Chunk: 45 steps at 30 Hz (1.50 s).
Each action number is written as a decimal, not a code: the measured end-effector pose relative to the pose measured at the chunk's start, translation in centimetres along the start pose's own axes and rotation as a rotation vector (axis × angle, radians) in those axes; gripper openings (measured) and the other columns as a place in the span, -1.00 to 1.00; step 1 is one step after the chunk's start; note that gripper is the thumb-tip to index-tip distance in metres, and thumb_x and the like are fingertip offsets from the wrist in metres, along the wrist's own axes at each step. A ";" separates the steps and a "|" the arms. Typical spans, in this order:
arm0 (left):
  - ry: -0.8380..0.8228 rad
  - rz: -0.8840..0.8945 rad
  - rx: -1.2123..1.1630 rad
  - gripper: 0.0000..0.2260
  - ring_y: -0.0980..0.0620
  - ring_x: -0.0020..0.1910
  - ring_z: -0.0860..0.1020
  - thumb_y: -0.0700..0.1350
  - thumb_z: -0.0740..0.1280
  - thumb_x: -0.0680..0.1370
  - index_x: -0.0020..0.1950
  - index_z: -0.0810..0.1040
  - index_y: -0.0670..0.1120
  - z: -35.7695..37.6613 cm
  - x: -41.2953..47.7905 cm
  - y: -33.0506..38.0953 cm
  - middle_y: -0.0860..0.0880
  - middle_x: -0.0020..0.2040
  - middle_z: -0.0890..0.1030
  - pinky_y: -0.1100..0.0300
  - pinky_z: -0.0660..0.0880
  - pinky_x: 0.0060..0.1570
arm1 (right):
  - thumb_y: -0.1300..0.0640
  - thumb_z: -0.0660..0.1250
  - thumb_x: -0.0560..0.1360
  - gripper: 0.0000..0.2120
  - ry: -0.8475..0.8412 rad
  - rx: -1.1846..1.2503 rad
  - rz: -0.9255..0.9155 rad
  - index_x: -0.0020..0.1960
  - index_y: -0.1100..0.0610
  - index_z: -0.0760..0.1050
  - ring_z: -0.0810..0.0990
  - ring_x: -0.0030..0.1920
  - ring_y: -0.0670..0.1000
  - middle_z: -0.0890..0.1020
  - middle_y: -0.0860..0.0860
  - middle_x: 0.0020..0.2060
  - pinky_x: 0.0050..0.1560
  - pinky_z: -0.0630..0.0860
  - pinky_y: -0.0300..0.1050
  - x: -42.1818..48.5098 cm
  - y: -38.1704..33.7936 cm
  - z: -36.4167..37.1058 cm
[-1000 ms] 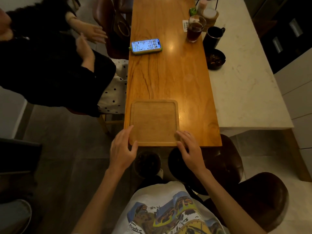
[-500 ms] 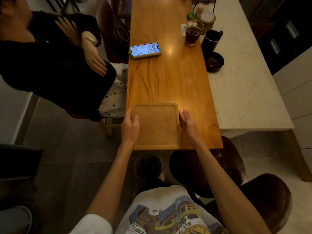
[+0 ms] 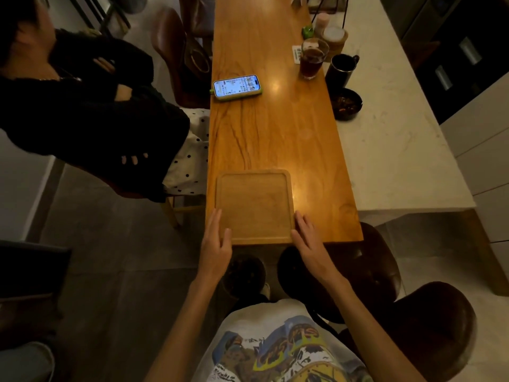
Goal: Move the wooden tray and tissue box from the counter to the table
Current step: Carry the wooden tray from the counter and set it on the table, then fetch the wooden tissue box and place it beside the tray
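Observation:
A square wooden tray (image 3: pixel 254 205) lies flat on the near end of the long wooden table (image 3: pixel 275 133), its front rim flush with the table's edge. My left hand (image 3: pixel 216 244) rests at the tray's near left corner, fingers stretched along the side and thumb over the rim. At the near right corner my right hand (image 3: pixel 308 238) lies with its fingers straight beside the rim. Neither hand is curled around the tray. No tissue box is in view.
Farther up the table lie a lit phone (image 3: pixel 237 87) and a glass of dark drink (image 3: pixel 312 62). A black mug (image 3: pixel 341 68) and dark bowl (image 3: pixel 345 103) stand on the white counter (image 3: pixel 391 150) at right. A person (image 3: pixel 82 111) sits at left. Dark stools (image 3: pixel 371 271) stand near me.
Both hands went from the tray's near corners up along its sides, then slid back toward its near corners. The tray stayed on the table. The seated person folded their arms.

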<state>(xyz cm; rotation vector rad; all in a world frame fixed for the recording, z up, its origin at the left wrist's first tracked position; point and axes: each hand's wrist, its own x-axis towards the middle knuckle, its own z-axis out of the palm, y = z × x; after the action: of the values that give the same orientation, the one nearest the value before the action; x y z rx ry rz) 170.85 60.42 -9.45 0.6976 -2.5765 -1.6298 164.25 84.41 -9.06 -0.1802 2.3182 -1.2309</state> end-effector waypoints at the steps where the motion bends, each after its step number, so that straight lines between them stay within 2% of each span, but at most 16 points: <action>1: -0.037 0.056 0.113 -0.47 0.03 0.59 -0.04 -0.03 0.17 0.67 0.60 0.04 0.06 0.2 -0.4 -0.5 0.00 0.63 -0.03 -0.11 0.08 0.54 | -0.26 0.04 0.62 -0.37 0.002 -0.084 -0.045 0.61 -0.12 -0.08 -0.16 0.58 -0.11 -0.03 -0.20 0.57 0.57 -0.13 0.04 -0.2 0.2 0.2; 5: -0.086 0.153 0.691 -0.41 -0.16 0.55 -0.37 0.22 0.03 0.62 0.60 -0.10 0.15 0.6 -1.3 -1.3 -0.09 0.60 -0.28 -0.28 -0.40 0.42 | -0.34 -0.22 0.58 -0.37 0.056 -0.548 -0.128 0.61 -0.19 -0.10 -0.25 0.60 0.10 -0.07 -0.02 0.61 0.57 -0.09 0.24 -0.6 0.5 1.3; 8: -0.108 0.130 0.789 -0.40 -0.22 0.53 -0.38 0.24 0.01 0.62 0.60 -0.14 0.14 0.3 -2.0 -1.1 -0.12 0.59 -0.29 -0.34 -0.37 0.41 | -0.36 -0.29 0.55 -0.35 0.057 -0.735 -0.086 0.60 -0.22 -0.17 -0.30 0.58 0.20 -0.14 0.07 0.62 0.55 -0.15 0.29 -1.5 0.4 2.5; 12: -0.117 0.101 0.785 -0.36 -0.21 0.54 -0.35 0.19 0.06 0.63 0.61 -0.18 0.07 -0.7 -2.9 -0.7 -0.09 0.58 -0.29 -0.23 -0.35 0.46 | -0.28 -0.06 0.60 -0.39 0.119 -0.744 -0.088 0.60 -0.16 -0.04 -0.32 0.57 0.22 -0.15 0.11 0.61 0.53 -0.19 0.25 -2.1 -0.8 2.9; 14: -0.020 0.097 0.640 -0.48 -0.13 0.59 0.00 0.12 0.11 0.65 0.58 0.10 0.03 -2.2 -4.2 0.2 -0.02 0.60 0.09 -0.13 -0.13 0.54 | -0.14 0.15 0.62 -0.50 0.192 -0.673 -0.179 0.53 -0.04 0.28 -0.07 0.60 0.24 0.16 0.13 0.58 0.54 -0.06 0.19 -2.3 -3.0 3.7; 15: 0.035 0.080 0.531 -0.62 -0.01 0.47 0.30 0.08 0.13 0.65 0.46 0.31 0.04 -3.3 -5.1 0.7 0.02 0.46 0.38 -0.06 0.15 0.51 | -0.07 0.22 0.61 -0.61 0.207 -0.607 -0.250 0.39 0.02 0.46 0.19 0.55 0.21 0.41 0.12 0.46 0.53 0.14 0.15 -2.3 -4.3 4.4; 16: 0.082 0.036 0.439 -0.77 0.13 0.20 0.51 0.04 0.15 0.65 0.27 0.46 0.07 -4.5 -6.2 1.2 0.09 0.20 0.55 0.07 0.41 0.30 | -0.01 0.26 0.60 -0.75 0.192 -0.522 -0.290 0.21 0.03 0.57 0.44 0.38 0.14 0.59 0.07 0.25 0.41 0.38 0.05 -2.3 -5.9 5.3; 18: 0.160 -0.085 0.385 -0.81 0.20 -0.23 0.51 0.04 0.15 0.66 -0.05 0.50 0.05 -7.6 -8.5 1.5 0.13 -0.18 0.51 0.23 0.46 -0.15 | 0.06 0.28 0.59 -0.86 0.050 -0.397 -0.336 -0.11 0.02 0.56 0.61 -0.06 0.01 0.62 -0.03 -0.15 -0.04 0.57 -0.06 -2.2 -9.3 8.1; 20: 0.284 -0.217 0.427 -0.70 0.12 -0.31 0.50 0.08 0.12 0.66 -0.17 0.49 0.00 -11.5 -11.0 0.4 0.08 -0.28 0.49 0.20 0.44 -0.23 | 0.05 0.25 0.61 -0.74 -0.131 -0.387 -0.414 -0.25 0.04 0.48 0.57 -0.29 -0.01 0.56 -0.03 -0.33 -0.25 0.54 0.02 -2.2 -13.4 12.3; 22: 0.439 -0.317 0.515 -0.64 -0.01 -0.25 0.57 0.12 0.12 0.65 -0.18 0.50 -0.07 -17.1 -13.2 -1.0 -0.01 -0.25 0.60 0.07 0.50 -0.19 | 0.01 0.21 0.63 -0.70 -0.329 -0.407 -0.516 -0.27 0.00 0.44 0.52 -0.37 -0.08 0.53 -0.05 -0.37 -0.32 0.47 -0.12 -3.0 -18.9 17.3; 26: 0.718 -0.472 0.624 -0.64 -0.15 -0.10 0.63 0.11 0.15 0.64 -0.17 0.53 -0.09 -32.8 -16.1 -1.6 -0.10 -0.15 0.68 0.06 0.45 -0.20 | -0.11 0.14 0.64 -0.64 -0.526 -0.491 -0.804 -0.28 -0.01 0.42 0.55 -0.32 -0.08 0.55 -0.04 -0.35 -0.33 0.30 -0.27 -4.5 -33.3 27.7; 30: 0.945 -0.465 0.674 -0.67 -0.07 -0.28 0.54 0.06 0.18 0.64 -0.21 0.55 -0.07 -49.9 -17.5 -1.0 -0.06 -0.29 0.58 0.15 0.25 -0.29 | -0.13 0.10 0.65 -0.57 -0.518 -0.525 -1.088 -0.33 0.05 0.29 0.62 -0.07 0.19 0.67 0.12 -0.16 -0.21 0.28 -0.07 -5.0 -49.2 38.0; 34: 1.092 -0.440 0.789 -0.66 -0.11 -0.24 0.59 0.06 0.15 0.64 -0.25 0.50 -0.05 -65.6 -16.2 -2.5 -0.10 -0.24 0.64 0.15 0.28 -0.29 | -0.06 0.10 0.65 -0.64 -0.551 -0.528 -1.217 -0.22 0.09 0.42 0.59 -0.16 0.13 0.60 0.05 -0.20 -0.21 0.38 -0.07 -3.9 -64.2 48.4; 38: 1.005 -0.477 0.664 -0.77 -0.11 -0.21 0.51 0.02 0.17 0.62 -0.13 0.50 -0.05 -77.7 -12.8 -6.9 -0.07 -0.20 0.59 0.16 0.29 -0.26 | -0.02 0.22 0.60 -0.78 -0.614 -0.425 -1.123 0.13 -0.01 0.59 0.63 0.03 0.00 0.67 -0.04 0.03 0.08 0.57 -0.01 0.5 -73.5 58.1; 41: 0.879 -0.510 0.580 -0.82 -0.07 -0.19 0.54 -0.02 0.17 0.61 -0.17 0.44 0.01 -83.0 -9.0 -11.8 0.01 -0.24 0.51 0.18 0.32 -0.26 | -0.02 0.22 0.62 -0.73 -0.573 -0.412 -0.974 0.17 0.05 0.62 0.63 -0.02 -0.03 0.69 -0.02 0.00 0.09 0.57 -0.05 4.9 -75.1 62.1; 45: 0.674 -0.495 0.618 -0.80 -0.06 -0.01 0.61 -0.02 0.16 0.63 0.02 0.57 -0.01 -87.7 0.5 -16.9 -0.05 0.01 0.64 0.17 0.45 -0.18 | -0.12 0.17 0.62 -0.66 -0.436 -0.581 -0.870 0.23 0.00 0.59 0.62 0.14 0.03 0.66 -0.01 0.15 0.17 0.55 -0.01 14.1 -75.4 65.1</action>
<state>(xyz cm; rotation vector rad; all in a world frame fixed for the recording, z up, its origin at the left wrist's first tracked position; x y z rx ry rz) 197.90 -20.80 15.91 1.6680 -2.4313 -0.4143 175.29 -12.28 16.29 -1.6078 2.1545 -0.6704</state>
